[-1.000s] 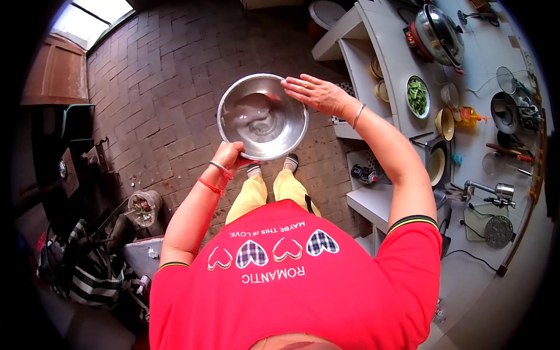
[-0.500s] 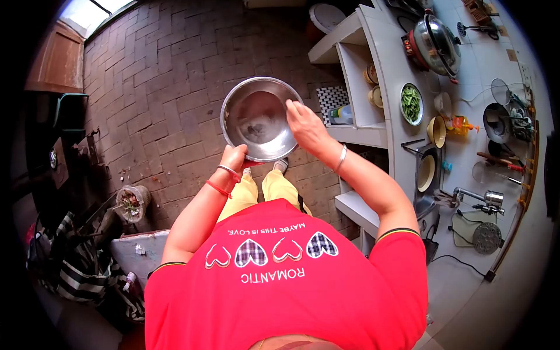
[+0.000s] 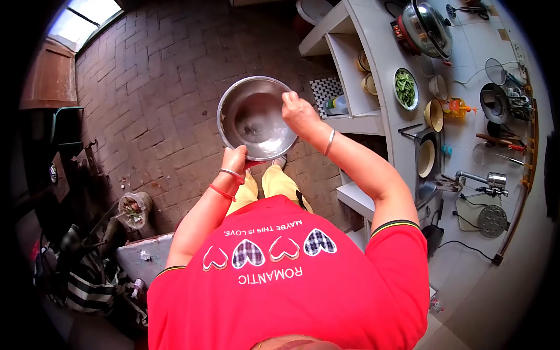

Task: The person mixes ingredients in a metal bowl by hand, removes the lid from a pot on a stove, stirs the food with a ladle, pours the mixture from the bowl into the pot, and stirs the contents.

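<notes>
A round stainless steel basin (image 3: 248,111) is held out before my body, tilted so its shiny inside faces up to me. Inside, the wall looks bare, with a dark blurred patch and bright reflections at the bottom. My left hand (image 3: 235,160) grips the near-left rim, thumb over the edge and fingers hidden underneath. On the right rim, my right hand (image 3: 300,116) is closed, its fingers bent at the edge. A small bit of red (image 3: 252,164) shows under the basin beside my left hand; I cannot make out what it is.
A tiled counter (image 3: 396,137) runs along the right, with a bowl of cut green vegetables (image 3: 405,89), a lidded electric pot (image 3: 424,29), a sink (image 3: 429,186) and a yellow bowl (image 3: 433,115). Brick floor (image 3: 157,99) lies ahead. A waste bin (image 3: 134,210) stands at left.
The basin and both hands have shifted slightly left in view, still together. My right hand looks a little more tightly closed at the rim. The surroundings have shifted slightly with the camera.
</notes>
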`<action>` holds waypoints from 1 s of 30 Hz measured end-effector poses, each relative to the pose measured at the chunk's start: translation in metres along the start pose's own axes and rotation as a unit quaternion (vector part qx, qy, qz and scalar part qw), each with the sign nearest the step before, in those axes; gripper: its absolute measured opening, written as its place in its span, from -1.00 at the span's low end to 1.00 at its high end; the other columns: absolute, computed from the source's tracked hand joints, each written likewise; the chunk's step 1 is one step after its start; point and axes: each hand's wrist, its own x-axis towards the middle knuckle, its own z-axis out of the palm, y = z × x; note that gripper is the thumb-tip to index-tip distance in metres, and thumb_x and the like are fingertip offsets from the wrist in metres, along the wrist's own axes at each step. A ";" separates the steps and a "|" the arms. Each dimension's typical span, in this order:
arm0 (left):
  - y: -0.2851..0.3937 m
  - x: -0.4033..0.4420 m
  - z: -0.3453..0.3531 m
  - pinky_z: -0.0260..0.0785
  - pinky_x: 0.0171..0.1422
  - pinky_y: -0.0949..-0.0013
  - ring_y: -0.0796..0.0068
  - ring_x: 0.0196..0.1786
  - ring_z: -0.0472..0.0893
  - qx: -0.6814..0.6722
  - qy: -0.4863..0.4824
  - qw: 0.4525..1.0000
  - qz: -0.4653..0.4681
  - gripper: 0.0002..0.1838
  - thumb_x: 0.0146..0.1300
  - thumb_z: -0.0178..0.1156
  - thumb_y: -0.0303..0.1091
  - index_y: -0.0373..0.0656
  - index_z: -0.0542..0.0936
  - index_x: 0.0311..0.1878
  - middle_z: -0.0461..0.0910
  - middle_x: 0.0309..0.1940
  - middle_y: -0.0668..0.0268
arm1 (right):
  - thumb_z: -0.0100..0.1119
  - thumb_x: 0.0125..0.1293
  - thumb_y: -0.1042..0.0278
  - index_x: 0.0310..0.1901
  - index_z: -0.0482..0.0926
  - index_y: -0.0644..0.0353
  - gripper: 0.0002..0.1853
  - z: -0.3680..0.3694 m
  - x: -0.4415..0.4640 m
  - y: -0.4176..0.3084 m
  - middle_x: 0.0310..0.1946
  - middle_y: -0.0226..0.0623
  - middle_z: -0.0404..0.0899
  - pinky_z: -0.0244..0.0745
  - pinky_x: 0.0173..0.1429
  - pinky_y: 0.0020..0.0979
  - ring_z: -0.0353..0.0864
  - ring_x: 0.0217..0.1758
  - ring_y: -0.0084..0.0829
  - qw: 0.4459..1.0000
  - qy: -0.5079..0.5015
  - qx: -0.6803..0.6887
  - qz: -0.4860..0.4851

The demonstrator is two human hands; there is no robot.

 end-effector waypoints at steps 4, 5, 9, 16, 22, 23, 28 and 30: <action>-0.019 0.015 -0.010 0.63 -0.28 0.06 0.03 -0.32 0.64 0.003 0.011 1.000 0.001 -0.71 0.06 -0.11 -0.61 -0.58 0.42 -0.15 0.54 -0.30 -0.09 | 0.16 -0.11 0.43 -0.51 0.62 0.27 -0.88 -0.016 -0.034 -0.031 -0.35 -0.18 0.47 0.54 -0.37 -0.50 0.51 -0.23 -0.30 0.983 -0.128 0.117 0.061; -0.024 0.014 -0.010 0.63 -0.29 0.06 0.01 -0.33 0.64 -0.011 0.000 1.000 -0.002 -0.71 0.07 -0.10 -0.61 -0.57 0.42 -0.14 0.54 -0.29 -0.08 | 0.17 -0.11 0.45 -0.50 0.62 0.27 -0.89 -0.019 -0.038 -0.036 -0.34 -0.15 0.48 0.55 -0.36 -0.48 0.52 -0.23 -0.28 0.976 -0.157 0.134 0.075; -0.018 0.005 -0.001 0.62 -0.32 0.09 0.00 -0.35 0.64 -0.021 -0.012 0.999 -0.027 -0.69 0.07 -0.10 -0.63 -0.54 0.39 -0.08 0.55 -0.28 -0.07 | 0.15 -0.03 0.51 -0.46 0.57 0.29 -0.93 -0.040 -0.011 -0.025 -0.31 -0.08 0.50 0.54 -0.24 -0.24 0.55 -0.18 -0.09 0.909 -0.199 0.337 0.145; -0.015 0.008 -0.003 0.61 -0.24 0.05 -0.02 -0.27 0.64 -0.019 -0.063 0.995 -0.069 -0.62 0.06 -0.11 -0.65 -0.48 0.34 0.01 0.53 -0.19 -0.07 | 0.14 0.00 0.47 -0.04 0.30 0.30 -0.56 0.031 0.047 -0.068 -0.08 0.06 0.35 0.36 0.11 -0.09 0.34 0.08 0.04 0.819 -0.029 0.439 0.368; -0.026 0.010 -0.016 0.59 -0.08 0.07 -0.02 -0.09 0.59 -0.059 -0.170 0.978 -0.100 -0.53 0.05 -0.12 -0.66 -0.49 0.27 0.11 0.48 -0.05 -0.06 | 0.03 0.03 0.62 -0.06 0.45 0.28 -0.64 0.041 0.045 -0.091 -0.10 -0.05 0.42 0.37 0.18 -0.30 0.45 0.06 -0.14 0.675 -0.028 0.681 0.283; -0.028 0.010 -0.016 0.58 -0.06 0.07 -0.01 -0.08 0.59 -0.061 -0.173 0.977 -0.106 -0.53 0.05 -0.11 -0.66 -0.48 0.27 0.11 0.47 -0.05 -0.06 | 0.04 0.04 0.63 -0.04 0.45 0.27 -0.63 0.037 0.044 -0.092 -0.08 -0.09 0.42 0.36 0.18 -0.34 0.47 0.07 -0.20 0.656 -0.016 0.703 0.275; -0.033 0.018 -0.019 0.55 0.00 0.06 0.02 -0.08 0.59 -0.066 -0.191 0.974 -0.102 -0.54 0.03 -0.09 -0.67 -0.48 0.29 0.09 0.48 -0.06 -0.04 | 0.01 -0.02 0.73 -0.09 0.50 0.27 -0.61 0.017 0.039 -0.099 -0.06 -0.13 0.41 0.39 0.16 -0.34 0.48 0.03 -0.21 0.659 -0.031 0.722 0.211; -0.039 0.022 -0.022 0.58 -0.08 0.05 0.06 -0.15 0.61 -0.070 -0.189 0.976 -0.082 -0.57 0.03 -0.08 -0.65 -0.44 0.31 0.06 0.50 -0.12 0.00 | 0.01 -0.04 0.74 -0.15 0.53 0.29 -0.65 0.001 0.025 -0.091 -0.13 -0.11 0.47 0.41 0.12 -0.33 0.51 -0.01 -0.21 0.716 -0.098 0.682 0.112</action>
